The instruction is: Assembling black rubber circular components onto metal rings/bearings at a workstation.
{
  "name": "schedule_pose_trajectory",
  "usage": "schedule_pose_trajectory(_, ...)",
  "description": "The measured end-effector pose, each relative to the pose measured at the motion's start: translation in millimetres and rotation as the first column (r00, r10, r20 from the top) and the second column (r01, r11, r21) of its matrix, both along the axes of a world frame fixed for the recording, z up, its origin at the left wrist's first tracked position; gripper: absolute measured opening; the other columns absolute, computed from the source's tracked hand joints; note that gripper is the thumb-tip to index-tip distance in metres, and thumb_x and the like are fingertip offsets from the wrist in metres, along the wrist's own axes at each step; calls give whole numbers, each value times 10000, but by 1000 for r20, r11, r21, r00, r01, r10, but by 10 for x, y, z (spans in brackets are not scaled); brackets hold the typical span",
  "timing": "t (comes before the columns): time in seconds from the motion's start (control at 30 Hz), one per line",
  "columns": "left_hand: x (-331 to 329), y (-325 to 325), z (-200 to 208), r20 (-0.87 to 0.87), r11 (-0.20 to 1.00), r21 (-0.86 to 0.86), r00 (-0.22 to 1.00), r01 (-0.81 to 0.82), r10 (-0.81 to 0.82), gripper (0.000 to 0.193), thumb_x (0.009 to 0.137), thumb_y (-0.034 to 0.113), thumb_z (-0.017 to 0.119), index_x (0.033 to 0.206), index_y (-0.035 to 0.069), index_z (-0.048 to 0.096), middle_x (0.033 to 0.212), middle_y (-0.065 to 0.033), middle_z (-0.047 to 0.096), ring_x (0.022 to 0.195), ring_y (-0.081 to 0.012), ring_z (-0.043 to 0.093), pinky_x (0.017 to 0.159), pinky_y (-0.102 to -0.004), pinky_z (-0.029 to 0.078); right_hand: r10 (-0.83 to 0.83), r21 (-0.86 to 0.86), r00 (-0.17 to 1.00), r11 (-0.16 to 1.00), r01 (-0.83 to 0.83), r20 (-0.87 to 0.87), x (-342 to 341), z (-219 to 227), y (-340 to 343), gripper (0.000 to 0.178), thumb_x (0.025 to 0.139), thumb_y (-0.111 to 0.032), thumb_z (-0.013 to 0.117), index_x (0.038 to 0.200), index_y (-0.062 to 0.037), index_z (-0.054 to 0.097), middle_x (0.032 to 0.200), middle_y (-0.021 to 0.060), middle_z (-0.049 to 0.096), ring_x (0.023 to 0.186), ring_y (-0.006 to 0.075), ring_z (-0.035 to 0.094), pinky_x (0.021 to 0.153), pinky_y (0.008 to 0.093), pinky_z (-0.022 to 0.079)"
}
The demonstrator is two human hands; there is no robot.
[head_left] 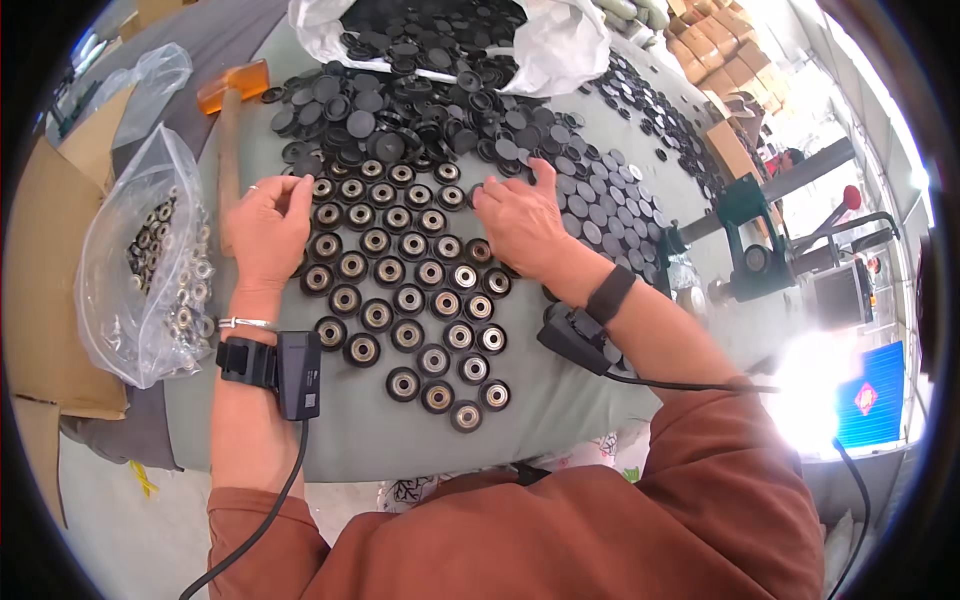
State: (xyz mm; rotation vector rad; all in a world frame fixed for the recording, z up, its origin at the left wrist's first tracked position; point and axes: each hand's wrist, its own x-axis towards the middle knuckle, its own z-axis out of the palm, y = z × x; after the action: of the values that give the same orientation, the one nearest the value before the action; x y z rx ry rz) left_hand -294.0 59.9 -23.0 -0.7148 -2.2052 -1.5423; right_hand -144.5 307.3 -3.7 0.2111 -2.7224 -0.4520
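Note:
On the grey-green table, black round wheels with metal bearings (408, 298) lie bearing side up in close rows between my hands. My left hand (268, 228) is at the upper left edge of these rows, thumb and fingers pinched together; anything between the fingertips is too small to make out. At the upper right edge is my right hand (525, 218), its fingers curled down beside a wheel and one finger raised. What its fingertips grip is hidden. Beyond both hands rises a heap of loose black round pieces (400, 115).
A white sack (565, 45) spills black pieces at the back. Small metal bearings fill a clear plastic bag (110, 290) in a cardboard box (50, 300) at left. An orange-headed mallet (232, 88) lies nearby. A green hand press (742, 215) stands at right beside flat black discs (610, 205).

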Motion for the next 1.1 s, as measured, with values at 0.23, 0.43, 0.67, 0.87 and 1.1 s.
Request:
schedule_pose_trajectory(0.23,-8,-5,-6,-21,1000,-10,1000,-5,5,129,802,121,687,742,12,653,635,-45,597,548,-97,534,519,-247,421,-464,25,847,880,475,260,-286,419,146,158,781,-233,577,812,-132,694,842,25,666,981,194,572,894,583,306)
schedule_pose_trajectory(0.43,-48,35,-36,-27,1000,15,1000,8,-8,131,795,131,687,740,17,653,611,-39,576,525,-117,505,511,-266,406,-278,-386,960,885,259,7,-851,464,231,239,802,-290,624,949,-119,704,839,116,672,889,314,611,757,417,489)
schedule_pose_trajectory(0.67,-92,86,-37,-40,1000,-31,999,-6,4,142,796,165,685,759,30,664,604,-51,589,531,-136,530,526,-281,421,-147,-400,989,906,139,12,-1108,572,292,176,756,-209,641,877,-82,661,859,153,668,828,349,632,760,425,504)
schedule_pose_trajectory(0.87,-91,29,-75,18,997,-72,1000,0,1,157,832,166,688,828,9,675,643,18,577,567,-25,481,516,-196,387,-186,-573,982,807,143,-17,36,399,213,180,779,-193,632,899,-60,654,865,149,667,806,352,629,741,431,499)
schedule_pose_trajectory(1.1,-99,38,-90,-5,994,-105,1000,13,-13,170,835,171,687,833,1,672,647,21,584,575,-31,482,527,-201,394,-131,-336,986,938,89,-106,290,80,187,90,794,-148,625,853,-108,679,824,44,659,856,217,599,798,346,428)
